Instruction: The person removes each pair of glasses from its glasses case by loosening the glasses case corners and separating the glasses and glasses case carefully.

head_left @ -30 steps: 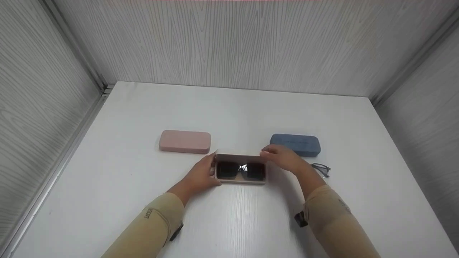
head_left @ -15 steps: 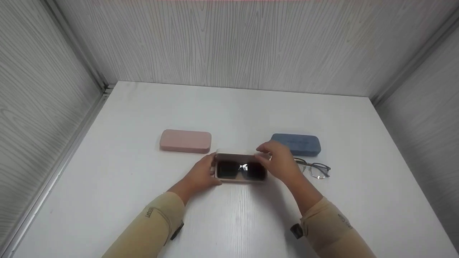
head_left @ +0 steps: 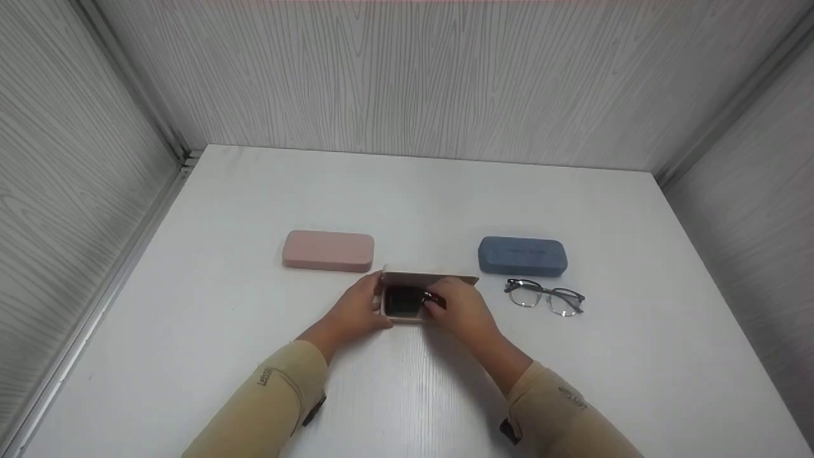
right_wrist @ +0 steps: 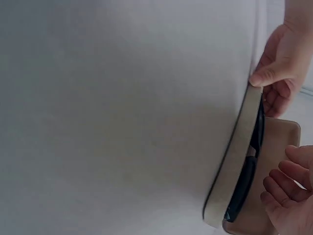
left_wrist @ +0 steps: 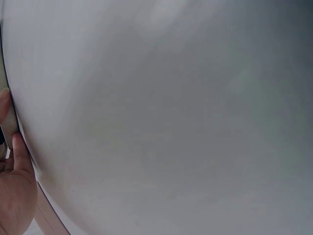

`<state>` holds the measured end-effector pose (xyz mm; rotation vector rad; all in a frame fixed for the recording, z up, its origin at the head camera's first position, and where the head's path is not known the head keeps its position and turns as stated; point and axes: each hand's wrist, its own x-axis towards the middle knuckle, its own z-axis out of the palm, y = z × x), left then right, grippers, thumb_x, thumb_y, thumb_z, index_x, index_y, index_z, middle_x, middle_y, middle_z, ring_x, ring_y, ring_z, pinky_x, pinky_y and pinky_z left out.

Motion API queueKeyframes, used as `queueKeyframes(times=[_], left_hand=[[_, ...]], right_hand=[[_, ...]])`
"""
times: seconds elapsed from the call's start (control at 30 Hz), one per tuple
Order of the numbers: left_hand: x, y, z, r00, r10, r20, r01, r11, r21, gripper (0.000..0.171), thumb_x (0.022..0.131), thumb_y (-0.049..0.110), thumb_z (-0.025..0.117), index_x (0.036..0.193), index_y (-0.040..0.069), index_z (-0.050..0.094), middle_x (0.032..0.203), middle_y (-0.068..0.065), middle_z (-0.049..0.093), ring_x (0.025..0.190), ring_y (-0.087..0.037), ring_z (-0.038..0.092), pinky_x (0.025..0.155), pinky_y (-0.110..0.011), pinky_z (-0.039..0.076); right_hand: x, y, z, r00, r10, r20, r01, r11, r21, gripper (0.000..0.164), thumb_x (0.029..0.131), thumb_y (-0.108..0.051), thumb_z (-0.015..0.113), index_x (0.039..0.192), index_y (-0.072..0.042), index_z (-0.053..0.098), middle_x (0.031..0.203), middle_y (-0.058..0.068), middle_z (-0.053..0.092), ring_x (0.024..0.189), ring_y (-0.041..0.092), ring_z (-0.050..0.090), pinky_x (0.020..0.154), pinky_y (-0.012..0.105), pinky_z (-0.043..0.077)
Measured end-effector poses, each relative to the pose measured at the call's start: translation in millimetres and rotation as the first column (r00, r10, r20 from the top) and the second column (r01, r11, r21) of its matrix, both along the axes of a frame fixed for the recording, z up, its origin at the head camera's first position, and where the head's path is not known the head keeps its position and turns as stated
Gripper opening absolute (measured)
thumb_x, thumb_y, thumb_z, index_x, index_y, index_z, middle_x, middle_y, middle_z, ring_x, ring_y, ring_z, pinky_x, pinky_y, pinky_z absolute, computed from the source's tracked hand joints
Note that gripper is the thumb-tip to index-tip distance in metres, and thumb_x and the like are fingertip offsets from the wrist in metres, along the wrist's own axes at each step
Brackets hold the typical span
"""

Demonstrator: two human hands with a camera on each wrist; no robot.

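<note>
Support: white desk [head_left: 420, 197], level, pale, faintly streaked. Brightest streaking runs from the middle toward 6 o'clock; soft shadow at about 5 o'clock. Clock read from the open case, 12 at the far edge.

Directly on desk:
- Centre: open case [head_left: 407, 278], pale outside, tan lining, long side left to right, lid raised on its 12 o'clock side.
- 10 o'clock: pink case [head_left: 328, 250], closed, flat, rounded corners; near the open case, apart from it.
- 2 o'clock: blue case [head_left: 523, 256], closed, flat, with illegible lettering on top.
- 3 o'clock: eyeglasses [head_left: 545, 293], clear lenses, dark upper rims; just beside the blue case, at its 5 o'clock.
</note>
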<state>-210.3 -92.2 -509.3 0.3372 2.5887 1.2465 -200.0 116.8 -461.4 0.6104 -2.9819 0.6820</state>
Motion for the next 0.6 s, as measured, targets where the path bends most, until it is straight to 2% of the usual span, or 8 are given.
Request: queueKeyframes(times=[0.13,0.27,0.47,0.6], left_hand=[[0.5,-1,0.8,1.000,-0.002,-0.002,0.002,0.999,0.032,0.093,0.067,0.006,0.077,0.143,0.005,0.024,0.129,-0.009,0.044,0.117,-0.021,0.047,0.091,-0.027,0.047],[0.4,-1,0.7,1.000,-0.005,-0.005,0.005,1.000,0.010,0.091,0.067,0.008,0.077,0.142,0.006,0.026,0.128,-0.007,0.045,0.117,-0.019,0.046,0.092,-0.026,0.047],[0.1,0,1.4,1.000,-0.001,-0.019,0.000,1.000,-0.026,0.091,0.067,0.010,0.077,0.142,0.006,0.027,0.128,-0.007,0.045,0.118,-0.019,0.046,0.093,-0.027,0.046],[-0.6,0,1.9,1.000,0.005,-0.020,-0.005,1.000,-0.025,0.091,0.065,0.009,0.078,0.142,0.007,0.028,0.129,-0.007,0.044,0.117,-0.019,0.046,0.092,-0.024,0.046]], right_hand=[[0.0,-5,-6.0,1.000,0.012,-0.028,-0.011,0.999,0.040,0.019,0.081,-0.012,0.067,0.099,-0.008,0.067,0.099,0.005,0.063,0.096,0.019,0.059,0.088,0.035,0.049],[-1.2,-10,-11.5,0.999,-0.002,-0.053,0.007,0.995,0.104,0.016,0.080,-0.012,0.067,0.096,-0.007,0.066,0.097,0.007,0.062,0.094,0.022,0.059,0.086,0.037,0.049],[-5.0,-15,-16.0,0.995,-0.040,-0.096,0.058,0.980,0.189,0.006,0.082,-0.011,0.063,0.086,-0.008,0.066,0.088,0.006,0.062,0.084,0.024,0.060,0.075,0.038,0.053],[-8.8,-17,-17.1,0.992,-0.056,-0.117,0.080,0.973,0.218,0.007,0.082,-0.007,0.059,0.080,-0.008,0.066,0.081,0.006,0.061,0.078,0.025,0.060,0.069,0.039,0.053]])
